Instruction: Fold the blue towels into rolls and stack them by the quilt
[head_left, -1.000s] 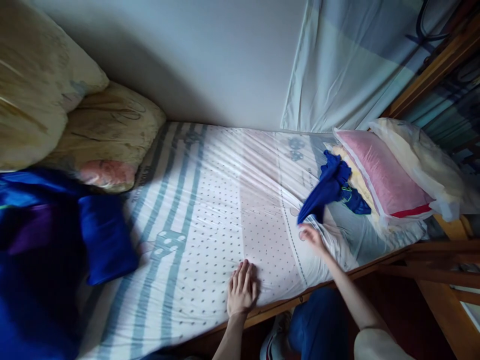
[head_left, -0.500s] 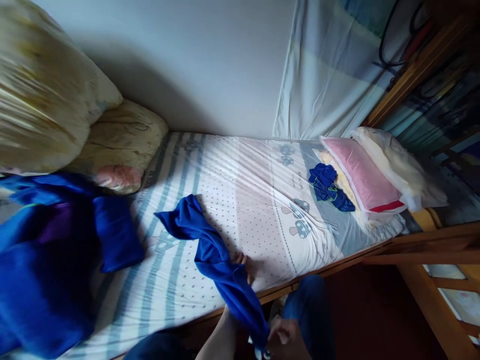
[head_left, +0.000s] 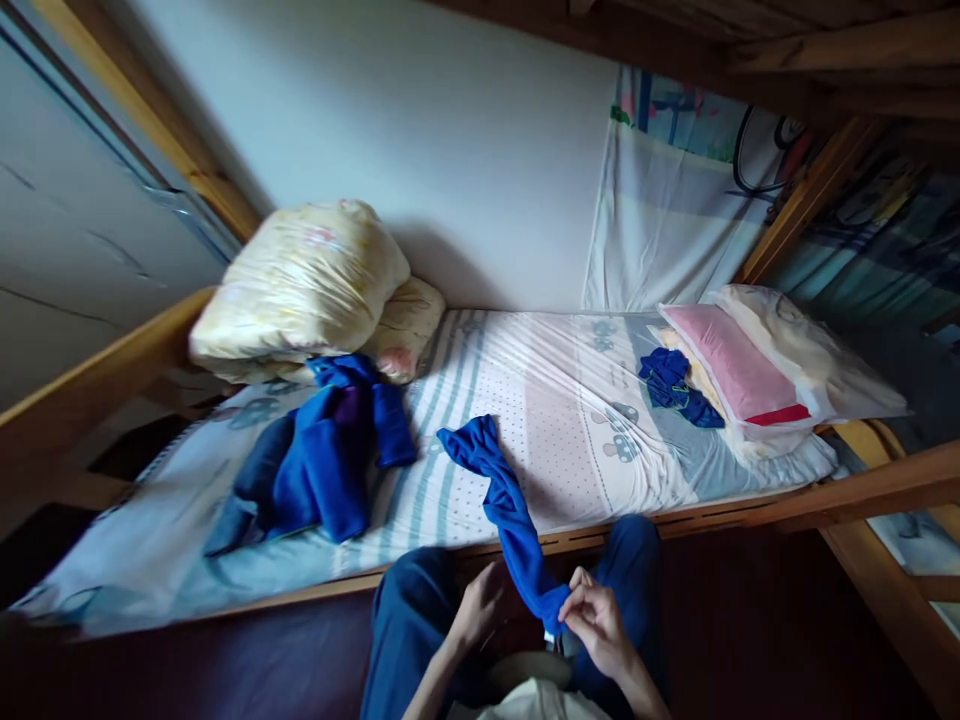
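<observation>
A long, twisted blue cloth garment (head_left: 517,515) lies across the bed's front edge, its far end on the sheet and its near end hanging over my lap. My right hand (head_left: 596,620) is closed in a pinch on that near end, where a small white tag shows. To the left of the cloth, my left hand (head_left: 480,605) is held just above my knees, apart from it. Its fingers look loosely bent with nothing visible in them, though they are partly in shadow.
Blue clothes (head_left: 322,460) lie in a pile on the bed's left part, before a stacked yellow quilt (head_left: 300,285). Crumpled dark blue clothing (head_left: 675,385) rests by a pink pillow (head_left: 735,360). A wooden bed rail (head_left: 885,485) runs along the front; upper-bunk boards (head_left: 750,60) hang overhead.
My view has tilted up and left, showing more of the bed. My left hand has drawn back from under the cloth. My right hand still pinches the cloth's near end, lifted somewhat.
</observation>
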